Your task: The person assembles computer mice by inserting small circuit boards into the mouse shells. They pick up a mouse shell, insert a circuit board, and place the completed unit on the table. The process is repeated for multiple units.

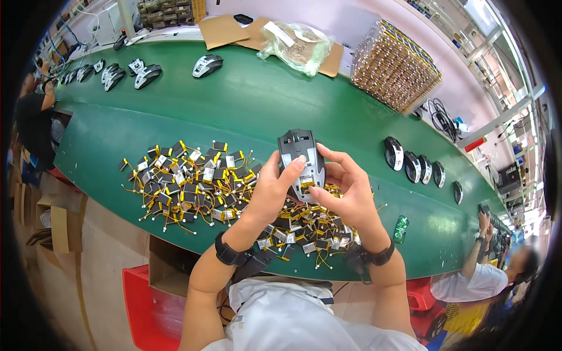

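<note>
Between my two hands I hold a grey and black computer mouse (302, 153) above the green bench, its parts showing through an opening near my thumbs. My left hand (275, 182) grips its left side, with the thumb lying on the upper face. On the other side, my right hand (349, 190) wraps the edge, thumb pressed by the yellow-taped part (307, 186) in the opening. Under and around my hands spreads a heap of small battery packs (181, 178) with thin wires and white plugs. A small green circuit board (401, 229) lies right of my right wrist.
More mice (208, 66) stand along the far left of the green bench (246, 99), and several (412, 167) stand on the right. Behind are cardboard sheets (225, 31), a clear plastic bag (295, 50) and a tall stack of trays (395, 67). A red crate (137, 304) sits below left. Co-workers sit at both sides.
</note>
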Motion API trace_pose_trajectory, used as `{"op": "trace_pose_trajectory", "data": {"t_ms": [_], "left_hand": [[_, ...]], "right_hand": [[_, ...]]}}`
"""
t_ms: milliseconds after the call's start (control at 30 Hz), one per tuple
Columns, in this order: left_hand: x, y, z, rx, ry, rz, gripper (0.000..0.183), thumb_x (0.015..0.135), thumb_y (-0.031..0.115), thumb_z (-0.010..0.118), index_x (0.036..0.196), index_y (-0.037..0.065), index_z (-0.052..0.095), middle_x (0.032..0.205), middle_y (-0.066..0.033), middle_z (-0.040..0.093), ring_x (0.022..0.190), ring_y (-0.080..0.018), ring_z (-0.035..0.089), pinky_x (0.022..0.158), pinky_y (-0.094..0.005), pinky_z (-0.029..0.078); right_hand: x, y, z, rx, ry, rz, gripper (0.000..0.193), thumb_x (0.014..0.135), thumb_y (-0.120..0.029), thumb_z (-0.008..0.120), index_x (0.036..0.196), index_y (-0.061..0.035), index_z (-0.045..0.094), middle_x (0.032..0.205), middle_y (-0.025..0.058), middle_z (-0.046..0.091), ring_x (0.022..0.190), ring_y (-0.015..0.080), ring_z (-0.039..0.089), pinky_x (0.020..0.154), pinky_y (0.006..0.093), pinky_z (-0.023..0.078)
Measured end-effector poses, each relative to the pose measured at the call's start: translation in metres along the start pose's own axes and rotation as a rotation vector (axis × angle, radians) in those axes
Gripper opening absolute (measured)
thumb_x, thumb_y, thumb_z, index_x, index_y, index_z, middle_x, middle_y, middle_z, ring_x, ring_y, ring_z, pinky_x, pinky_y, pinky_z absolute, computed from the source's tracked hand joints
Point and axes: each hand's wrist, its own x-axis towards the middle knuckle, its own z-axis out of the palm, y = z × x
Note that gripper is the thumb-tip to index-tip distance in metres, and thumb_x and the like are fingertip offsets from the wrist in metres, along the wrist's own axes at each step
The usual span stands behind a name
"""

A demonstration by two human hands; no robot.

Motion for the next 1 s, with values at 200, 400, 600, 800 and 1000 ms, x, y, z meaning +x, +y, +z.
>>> {"op": "trace_pose_trajectory", "data": {"t_ms": [200,400,600,800,1000], "left_hand": [[-0.006,0.001,0.001,0.035,-0.015,-0.09,0.049,0.096,0.039,0.06,0.122,-0.001,0.048,0.1,-0.011,0.063,0.075,-0.0143,0.068,0.048,-0.0245,0.056],[0.002,0.005,-0.013,0.049,-0.14,-0.238,0.056,0.1,0.052,0.043,0.125,0.002,0.044,0.086,-0.0166,0.068,0.056,-0.0193,0.067,0.048,-0.0241,0.054],[0.039,0.062,-0.053,0.558,-0.121,-0.115,0.042,0.098,0.033,0.055,0.125,0.001,0.048,0.092,-0.0174,0.072,0.063,-0.0188,0.069,0.056,-0.0254,0.054],[0.188,0.119,-0.179,1.668,0.349,0.135,0.036,0.083,0.032,0.063,0.105,0.004,0.063,0.103,-0.0246,0.069,0.095,-0.0362,0.068,0.084,-0.0445,0.054],[0.282,0.113,-0.246,1.852,0.599,-0.07,0.084,0.081,0.043,0.072,0.145,0.01,0.03,0.14,-0.0204,0.049,0.12,-0.041,0.056,0.096,-0.0496,0.05]], "right_hand": [[0.0,0.003,-0.002,-0.015,0.007,0.011,0.07,0.076,-0.005,0.077,0.14,0.0004,0.047,0.104,0.0127,0.07,0.095,0.0157,0.065,0.09,0.0323,0.052],[0.019,0.014,-0.011,0.088,-0.042,0.031,0.071,0.077,-0.002,0.077,0.141,0.0004,0.047,0.107,0.0156,0.069,0.097,0.0173,0.067,0.088,0.031,0.053],[0.055,0.077,-0.127,-0.039,0.219,0.171,0.068,0.08,-0.006,0.076,0.14,0.0007,0.047,0.108,0.0183,0.069,0.097,0.0221,0.068,0.087,0.0323,0.052],[0.039,0.125,-0.18,-1.069,0.341,0.084,0.047,0.074,-0.027,0.08,0.116,-0.0086,0.069,0.138,0.0226,0.049,0.125,0.0381,0.049,0.106,0.0458,0.039],[-0.015,0.048,-0.137,-0.781,0.134,0.081,0.039,0.08,-0.023,0.074,0.114,-0.0048,0.066,0.129,0.0179,0.058,0.12,0.0323,0.055,0.097,0.0409,0.046]]}}
